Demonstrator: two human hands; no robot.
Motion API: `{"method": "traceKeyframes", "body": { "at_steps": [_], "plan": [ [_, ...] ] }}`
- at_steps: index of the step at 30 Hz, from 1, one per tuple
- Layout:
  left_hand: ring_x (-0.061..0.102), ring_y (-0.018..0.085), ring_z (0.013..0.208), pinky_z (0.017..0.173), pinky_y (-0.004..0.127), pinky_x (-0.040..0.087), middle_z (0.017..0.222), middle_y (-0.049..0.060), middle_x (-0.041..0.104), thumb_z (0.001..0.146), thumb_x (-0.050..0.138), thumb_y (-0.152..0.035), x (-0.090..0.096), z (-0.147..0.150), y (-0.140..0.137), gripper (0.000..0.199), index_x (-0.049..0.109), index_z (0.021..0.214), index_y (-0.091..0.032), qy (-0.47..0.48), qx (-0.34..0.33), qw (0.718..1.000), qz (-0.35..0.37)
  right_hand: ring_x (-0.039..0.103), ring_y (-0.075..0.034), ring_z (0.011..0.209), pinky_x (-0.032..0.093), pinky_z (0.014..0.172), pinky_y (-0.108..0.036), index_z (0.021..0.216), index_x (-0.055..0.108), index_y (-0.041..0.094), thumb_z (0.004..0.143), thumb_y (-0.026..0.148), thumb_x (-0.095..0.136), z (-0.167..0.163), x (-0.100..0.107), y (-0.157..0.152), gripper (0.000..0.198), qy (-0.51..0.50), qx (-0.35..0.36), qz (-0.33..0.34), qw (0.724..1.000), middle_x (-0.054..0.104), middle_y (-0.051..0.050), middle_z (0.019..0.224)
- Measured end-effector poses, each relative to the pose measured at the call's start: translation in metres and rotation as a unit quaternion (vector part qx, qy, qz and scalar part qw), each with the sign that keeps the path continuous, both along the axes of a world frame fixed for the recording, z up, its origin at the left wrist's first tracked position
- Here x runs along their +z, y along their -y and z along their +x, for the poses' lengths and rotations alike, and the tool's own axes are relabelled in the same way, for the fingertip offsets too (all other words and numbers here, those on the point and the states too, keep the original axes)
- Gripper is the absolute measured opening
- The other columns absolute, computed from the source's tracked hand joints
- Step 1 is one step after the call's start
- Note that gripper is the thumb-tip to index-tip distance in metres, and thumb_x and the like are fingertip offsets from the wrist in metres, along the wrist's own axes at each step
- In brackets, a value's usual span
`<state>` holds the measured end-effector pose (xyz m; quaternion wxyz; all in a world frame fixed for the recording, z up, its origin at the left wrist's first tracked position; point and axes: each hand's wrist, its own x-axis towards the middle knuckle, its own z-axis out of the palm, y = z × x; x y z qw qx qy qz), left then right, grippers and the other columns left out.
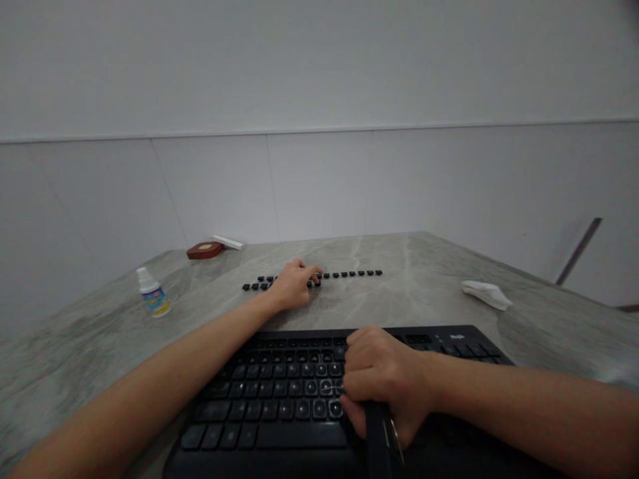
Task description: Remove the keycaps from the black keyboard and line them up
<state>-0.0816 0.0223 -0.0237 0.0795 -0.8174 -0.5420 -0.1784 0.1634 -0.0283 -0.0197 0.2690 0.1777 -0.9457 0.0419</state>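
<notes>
A black keyboard (299, 436) lies in front of me, with keycaps gone from its top rows. My right hand (384, 379) is closed in a fist over its right half, wrapped round a keycap puller (377, 439) with a black handle. Thin metal wires stick out of the fist. Beyond the keyboard, my left hand (294, 285) reaches over two rows of black keycaps (352, 273) laid on the table. Its fingertips pinch down on a keycap (317, 284) at the right end of the nearer row. The hand hides some of the keycaps behind it.
On the left stands a white spray bottle (154, 296) with a colourful label. A red-brown case (204, 250) and a white narrow box (227, 242) lie at the back left. A white cloth (486, 294) rests on the right of the grey table (424, 299). A wall closes off the back.
</notes>
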Motion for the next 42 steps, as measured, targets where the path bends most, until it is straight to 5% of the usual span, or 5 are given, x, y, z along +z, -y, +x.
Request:
{"method": "traceKeyframes", "body": {
  "at_steps": [27,34,37,42],
  "plan": [
    [0.051,0.025,0.096,0.086,0.039,0.042,0.099,0.005,0.070,0.060,0.047,0.006,0.000,0.000,0.000,0.062,0.057,0.117,-0.018,0.002,-0.013,1.000,0.020,0.032,-0.009,0.037,0.023,0.043,-0.030,0.052,0.037,0.022,0.072,0.019,0.051,-0.001,0.001,0.003,0.025,-0.051,0.009,-0.038,0.998,0.040,0.007,0.041],
    [0.052,0.022,0.092,0.087,0.038,0.044,0.093,0.005,0.068,0.056,0.044,0.005,0.003,0.001,0.003,0.052,0.063,0.099,-0.016,0.040,-0.138,0.986,0.083,0.034,-0.009,0.038,0.022,0.045,-0.030,0.053,0.038,0.021,0.068,0.021,0.055,0.002,0.003,-0.001,0.023,-0.075,0.008,-0.001,0.997,0.043,0.007,0.043],
    [0.056,0.019,0.088,0.084,0.034,0.046,0.089,0.005,0.067,0.058,0.043,0.003,0.004,0.006,0.008,0.044,0.065,0.091,-0.016,0.066,-0.206,0.976,0.021,0.037,-0.010,0.040,0.019,0.046,-0.031,0.057,0.044,0.021,0.066,0.030,0.058,0.004,0.007,-0.005,0.019,-0.065,-0.020,0.097,0.993,0.046,0.006,0.046],
    [0.057,0.012,0.063,0.061,0.022,0.045,0.068,0.001,0.066,0.061,0.047,-0.004,0.019,0.014,0.017,0.025,0.067,0.073,-0.013,0.130,-0.213,0.944,-0.214,0.037,-0.011,0.041,0.019,0.047,-0.031,0.058,0.044,0.021,0.071,0.036,0.055,0.008,0.011,-0.004,0.022,-0.032,-0.082,0.184,0.979,0.047,0.004,0.047]
  ]
}}
